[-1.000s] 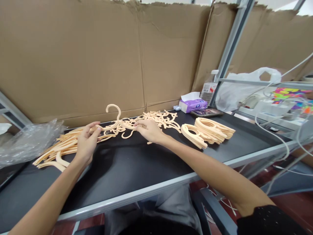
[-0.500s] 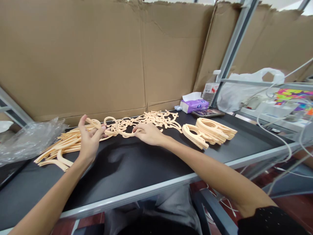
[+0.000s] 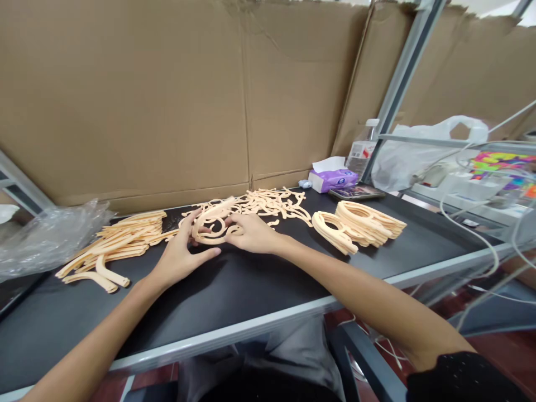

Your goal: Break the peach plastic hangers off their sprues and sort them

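Between my two hands, just above the black table, is a beige frame of curved pieces point(image 3: 211, 241) with a round opening and a hooked strip inside it. My left hand point(image 3: 182, 254) has its fingers round the frame's left side, while its thumb sticks out to the right. My right hand point(image 3: 251, 233) pinches the frame's right end, at a small curl. Behind them lies a loose heap of thin curved beige strips point(image 3: 272, 202). Left of my left hand is a pile of long, bent beige pieces point(image 3: 125, 237).
Stacked beige frames with round holes point(image 3: 360, 223) lie on the right of the table point(image 3: 259, 285). Behind them are a purple tissue pack point(image 3: 335, 180), a phone point(image 3: 355, 192) and a plastic bottle point(image 3: 362, 151). Clear plastic wrap point(image 3: 50, 240) lies at far left; cardboard point(image 3: 167, 100) stands behind.
My left hand has moved right, from beside the long-piece pile to the frame, bringing a beige piece onto it. My right hand stays about where it was, still pinching the frame's end.
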{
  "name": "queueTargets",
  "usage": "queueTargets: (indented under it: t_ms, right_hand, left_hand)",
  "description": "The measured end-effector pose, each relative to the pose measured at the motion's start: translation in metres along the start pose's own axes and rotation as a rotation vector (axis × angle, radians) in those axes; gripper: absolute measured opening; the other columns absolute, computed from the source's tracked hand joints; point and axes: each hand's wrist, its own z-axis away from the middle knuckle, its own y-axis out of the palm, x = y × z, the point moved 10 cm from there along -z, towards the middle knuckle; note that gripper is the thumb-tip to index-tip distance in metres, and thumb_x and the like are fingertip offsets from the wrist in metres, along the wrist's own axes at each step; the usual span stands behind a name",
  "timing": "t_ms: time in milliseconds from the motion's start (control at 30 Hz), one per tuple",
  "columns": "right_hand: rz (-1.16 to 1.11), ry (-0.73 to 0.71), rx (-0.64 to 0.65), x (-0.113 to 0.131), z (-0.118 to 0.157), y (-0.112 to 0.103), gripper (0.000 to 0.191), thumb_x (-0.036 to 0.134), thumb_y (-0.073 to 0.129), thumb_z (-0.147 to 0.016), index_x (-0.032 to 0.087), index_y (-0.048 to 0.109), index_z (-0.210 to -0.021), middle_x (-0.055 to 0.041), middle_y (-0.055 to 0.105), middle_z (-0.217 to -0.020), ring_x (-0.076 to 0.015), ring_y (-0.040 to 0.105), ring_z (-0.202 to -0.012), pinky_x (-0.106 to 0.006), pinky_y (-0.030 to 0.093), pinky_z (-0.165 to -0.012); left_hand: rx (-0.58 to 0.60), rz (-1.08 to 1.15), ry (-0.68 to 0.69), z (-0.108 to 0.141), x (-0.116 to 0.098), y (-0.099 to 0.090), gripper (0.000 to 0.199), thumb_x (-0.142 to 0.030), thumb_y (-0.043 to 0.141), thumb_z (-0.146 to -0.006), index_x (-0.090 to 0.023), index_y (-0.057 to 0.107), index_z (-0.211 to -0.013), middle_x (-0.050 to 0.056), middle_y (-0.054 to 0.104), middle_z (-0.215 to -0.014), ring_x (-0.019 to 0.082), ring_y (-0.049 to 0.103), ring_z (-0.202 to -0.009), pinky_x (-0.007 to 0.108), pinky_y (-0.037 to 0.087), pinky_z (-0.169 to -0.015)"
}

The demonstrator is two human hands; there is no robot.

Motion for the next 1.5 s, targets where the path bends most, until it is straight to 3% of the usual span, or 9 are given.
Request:
queueTargets:
  t_ms: [200,367,467,700,933,1367,1500]
  right_hand:
    - [-0.329,0.082,0.000,-0.008,0.000,0.005,0.050,0.030,0.071,-0.070,0.019,0.049,-0.113,0.0041,0.061,-0.072,-0.0116,0.055,-0.058,-0.022,0.041,-0.051]
    - [-0.471,0.117,0.028,-0.013,0.000,0.011,0.059,0.025,0.075,-0.065,0.021,0.045,-0.115,0.0070,0.059,-0.068,-0.0101,0.053,-0.047,-0.022,0.041,-0.043]
    - [-0.454,0.092,0.006,-0.012,0.000,0.008,0.052,0.024,0.076,-0.065,0.021,0.049,-0.110,0.0069,0.060,-0.067,-0.0100,0.054,-0.046,-0.022,0.042,-0.045]
    - [-0.388,0.108,0.031,-0.009,-0.002,0.007,0.014,0.025,0.070,-0.073,0.015,0.067,-0.082,0.0028,0.061,-0.062,-0.0082,0.056,-0.045,-0.020,0.043,-0.050]
    - [-0.434,0.144,0.118,-0.011,-0.002,0.017,0.022,0.034,0.071,-0.072,0.013,0.069,-0.066,0.0028,0.057,-0.049,-0.0070,0.050,-0.039,-0.019,0.036,-0.043]
    - [-0.385,0.161,0.063,-0.014,-0.004,0.016,0.022,0.029,0.065,-0.075,0.014,0.062,-0.060,0.0030,0.056,-0.050,-0.0072,0.051,-0.041,-0.019,0.038,-0.046]
    - [-0.375,0.147,0.072,-0.015,-0.005,0.017,0.020,0.030,0.065,-0.075,0.014,0.065,-0.063,0.0026,0.057,-0.052,-0.0077,0.053,-0.043,-0.019,0.039,-0.048]
  left_hand:
    - [-0.011,-0.181,-0.007,0.000,-0.004,-0.004,0.093,-0.047,0.075,-0.070,-0.020,0.033,-0.148,0.009,0.068,-0.114,0.028,0.066,-0.103,0.043,0.049,-0.096]
    - [-0.036,-0.274,-0.003,0.000,-0.002,-0.007,0.079,-0.051,0.069,-0.075,-0.019,0.041,-0.141,0.006,0.069,-0.107,0.026,0.067,-0.094,0.040,0.050,-0.091]
    - [-0.049,-0.290,-0.019,0.000,0.000,-0.009,0.078,-0.051,0.071,-0.073,-0.020,0.044,-0.140,0.007,0.068,-0.112,0.027,0.066,-0.099,0.039,0.050,-0.089]
    - [-0.049,-0.300,-0.050,0.000,-0.002,-0.009,0.081,-0.051,0.071,-0.071,-0.019,0.044,-0.140,0.009,0.067,-0.120,0.028,0.065,-0.104,0.039,0.050,-0.090]
    - [-0.021,-0.291,-0.010,0.001,-0.007,-0.004,0.078,-0.049,0.069,-0.072,-0.017,0.046,-0.139,0.009,0.067,-0.117,0.026,0.066,-0.096,0.038,0.051,-0.088]
    - [-0.007,-0.313,0.056,0.003,-0.018,-0.003,0.075,-0.048,0.071,-0.075,-0.027,0.042,-0.142,0.006,0.064,-0.122,0.025,0.066,-0.096,0.036,0.051,-0.086]
    - [0.003,-0.114,0.035,0.002,-0.012,0.000,0.072,-0.046,0.076,-0.071,-0.026,0.045,-0.133,0.005,0.066,-0.110,0.023,0.066,-0.093,0.036,0.051,-0.086]
